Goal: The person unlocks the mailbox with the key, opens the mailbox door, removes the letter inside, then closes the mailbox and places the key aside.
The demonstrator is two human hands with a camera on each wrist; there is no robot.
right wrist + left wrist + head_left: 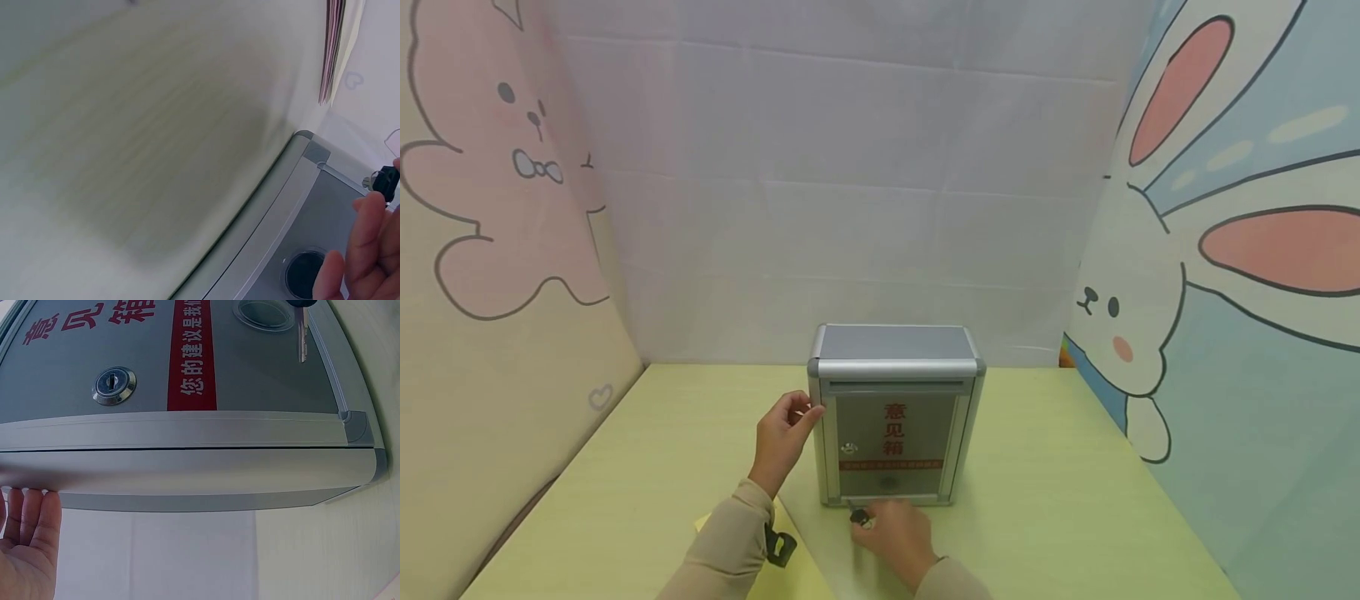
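Observation:
A silver-grey metal suggestion box (895, 417) with red Chinese characters stands upright on the table. Its round lock (114, 386) sits on the front panel, the keyhole bare. My left hand (784, 437) is at the box's left side, straight fingers (32, 515) touching that side with their tips in the left wrist view. My right hand (895, 533) pinches a black-headed key (860, 517) low in front of the box, below the lock. In the left wrist view the key's metal blade (302, 344) points away from its black head.
A yellow sheet (793, 558) lies on the table (1060, 483) partly under my left forearm. A black strap (780, 546) hangs at my left wrist. White cloth (850, 167) closes off the back, and cartoon-printed panels (1255, 350) flank both sides.

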